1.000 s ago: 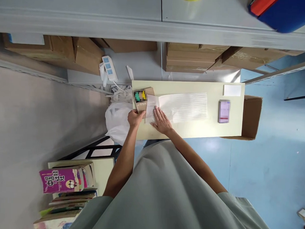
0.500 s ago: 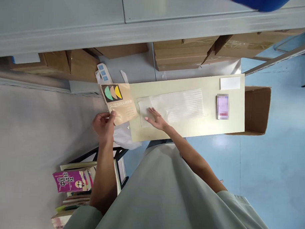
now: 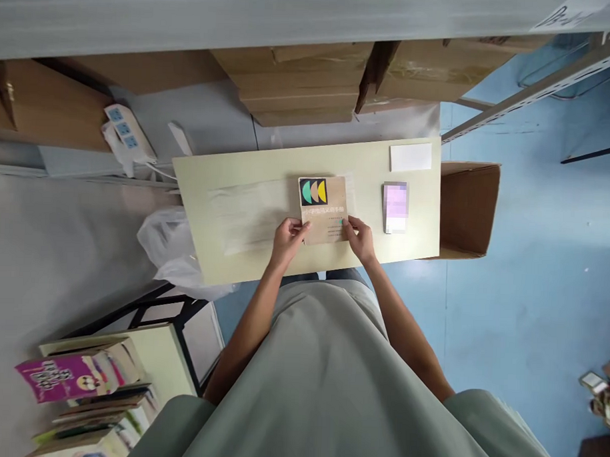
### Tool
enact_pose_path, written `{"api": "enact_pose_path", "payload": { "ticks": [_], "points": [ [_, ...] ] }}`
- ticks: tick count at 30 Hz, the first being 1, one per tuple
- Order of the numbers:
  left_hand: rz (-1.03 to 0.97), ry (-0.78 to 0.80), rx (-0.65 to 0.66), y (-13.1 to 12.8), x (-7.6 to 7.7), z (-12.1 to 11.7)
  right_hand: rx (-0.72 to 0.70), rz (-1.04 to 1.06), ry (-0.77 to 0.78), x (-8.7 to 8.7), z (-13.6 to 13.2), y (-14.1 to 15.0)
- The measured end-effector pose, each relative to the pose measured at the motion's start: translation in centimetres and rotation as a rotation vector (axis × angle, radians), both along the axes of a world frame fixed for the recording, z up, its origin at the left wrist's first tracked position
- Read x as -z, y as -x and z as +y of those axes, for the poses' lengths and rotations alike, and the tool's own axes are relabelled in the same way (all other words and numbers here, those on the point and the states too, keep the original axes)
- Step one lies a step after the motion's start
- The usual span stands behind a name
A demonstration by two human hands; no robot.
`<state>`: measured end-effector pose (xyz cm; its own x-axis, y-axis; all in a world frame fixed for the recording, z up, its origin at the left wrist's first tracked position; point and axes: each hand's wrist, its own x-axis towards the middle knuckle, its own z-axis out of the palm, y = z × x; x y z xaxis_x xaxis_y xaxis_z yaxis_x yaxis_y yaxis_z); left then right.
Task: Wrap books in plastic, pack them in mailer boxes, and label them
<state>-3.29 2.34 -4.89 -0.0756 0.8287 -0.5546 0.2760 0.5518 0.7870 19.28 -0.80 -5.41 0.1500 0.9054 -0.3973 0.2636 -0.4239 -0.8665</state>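
You seem mid-alignment: tan book (image 3: 329, 231) over three-o'clock end of white sheet (image 3: 250, 216), your grip clamped on it, left hand (image 3: 287, 241) at eight o'clock, right hand (image 3: 362, 242) at four. Next move calls for even hold.

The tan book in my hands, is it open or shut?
The tan book is shut: its printed cover faces up, no inside pages show, and the left hand and right hand hold its edges.
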Motion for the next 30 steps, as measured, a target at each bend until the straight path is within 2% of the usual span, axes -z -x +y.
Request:
{"api": "enact_pose_path", "payload": {
  "ticks": [4,8,11,17,25,27,30],
  "points": [
    [0.156,-0.015,0.089,-0.9,1.3,0.6,-0.121,-0.141,-0.035,0.9,1.3,-1.9],
    [0.269,0.0,0.103,-0.1,2.6,1.0,-0.256,-0.242,-0.082,2.4,2.7,-1.7],
    [0.258,0.032,0.098,0.6,3.7,1.3,-0.295,-0.306,-0.095,3.5,3.1,-1.5],
    [0.107,0.034,0.042,1.6,4.7,1.4,-0.281,-0.301,-0.07,4.2,3.1,-1.5],
    [0.085,-0.02,0.052,1.9,4.7,0.9,-0.261,-0.233,-0.032,3.9,3.3,-1.9],
    [0.077,-0.02,0.044,1.9,4.8,0.9,-0.22,-0.304,-0.016,3.8,3.4,-2.3],
    [0.048,-0.042,0.018,2.0,4.9,0.6,-0.069,-0.493,-0.023,3.8,4.0,-2.9]
  ]
}}
